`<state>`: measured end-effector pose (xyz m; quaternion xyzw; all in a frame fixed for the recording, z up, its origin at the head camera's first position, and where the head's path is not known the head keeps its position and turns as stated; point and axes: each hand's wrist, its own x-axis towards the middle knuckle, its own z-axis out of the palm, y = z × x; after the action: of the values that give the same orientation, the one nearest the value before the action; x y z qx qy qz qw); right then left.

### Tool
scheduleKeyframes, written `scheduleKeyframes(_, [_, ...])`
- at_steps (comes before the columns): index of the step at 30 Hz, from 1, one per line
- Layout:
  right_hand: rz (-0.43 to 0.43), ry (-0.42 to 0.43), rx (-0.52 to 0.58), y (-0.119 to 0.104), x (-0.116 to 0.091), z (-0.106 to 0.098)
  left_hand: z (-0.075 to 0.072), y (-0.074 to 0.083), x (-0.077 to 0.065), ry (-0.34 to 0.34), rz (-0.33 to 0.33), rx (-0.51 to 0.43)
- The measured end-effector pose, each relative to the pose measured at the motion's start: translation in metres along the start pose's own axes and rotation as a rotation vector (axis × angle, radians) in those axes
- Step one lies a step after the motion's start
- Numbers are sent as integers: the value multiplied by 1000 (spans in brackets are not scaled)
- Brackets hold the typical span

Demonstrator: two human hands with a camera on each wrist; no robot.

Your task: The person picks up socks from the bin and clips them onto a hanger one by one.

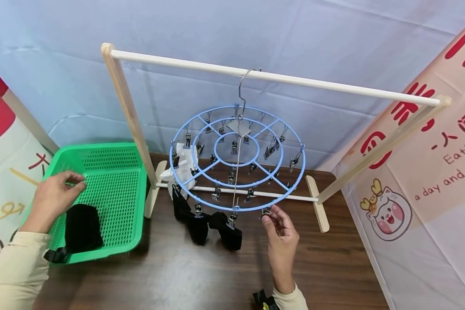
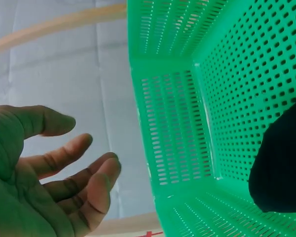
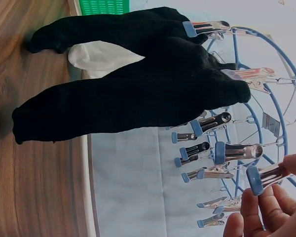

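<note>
My right hand (image 1: 283,237) pinches a metal clip (image 3: 265,177) with blue tips at the front rim of the round blue hanger (image 1: 238,209). Left of that clip, black socks (image 1: 226,232) hang from clips on the same rim, and white socks (image 1: 185,165) hang farther around at the left. My left hand (image 1: 56,196) is over the left side of the green basket (image 1: 139,215), its fingers loosely bent with nothing between them. A folded black cloth item (image 1: 83,227), perhaps more socks, lies in the basket below that hand.
The hanger's metal hook (image 1: 241,88) sits over the white bar (image 1: 314,82) of a wooden rack. The rack's left post (image 1: 128,107) stands beside the basket, and its right foot (image 1: 317,204) rests on the brown wooden table (image 1: 170,284). Several unused clips (image 3: 227,153) dangle around the rings.
</note>
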<state>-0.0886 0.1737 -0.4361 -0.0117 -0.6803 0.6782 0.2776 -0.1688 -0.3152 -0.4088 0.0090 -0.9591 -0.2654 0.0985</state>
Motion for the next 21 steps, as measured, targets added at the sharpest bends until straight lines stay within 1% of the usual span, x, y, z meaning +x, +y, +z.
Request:
scheduleKeyframes(3, [-7, -5, 7, 0, 0, 0, -2, -7, 3, -82, -17, -9])
scheduleKeyframes(6, [-4, -11, 9, 1, 0, -1, -3, -15, 8, -153, -7, -11])
scheduleKeyframes(9, [0, -18, 4, 0, 0, 0, -5, -24, 12, -249, -5, 0])
scheduleKeyframes(14, [-10, -31, -4, -1, -1, 0, -7, -38, 16, -467, -48, 14])
scheduleKeyframes(16, [-15, -40, 8, 0, 0, 0, -7, -41, 17, -538, -64, 10])
scheduleKeyframes(18, [-23, -49, 18, 1, 0, 0, -6, -44, 18, -585, -74, -3])
scheduleKeyframes(21, [-29, -57, 34, 2, 0, 0, -5, -49, 19, -625, -86, -19])
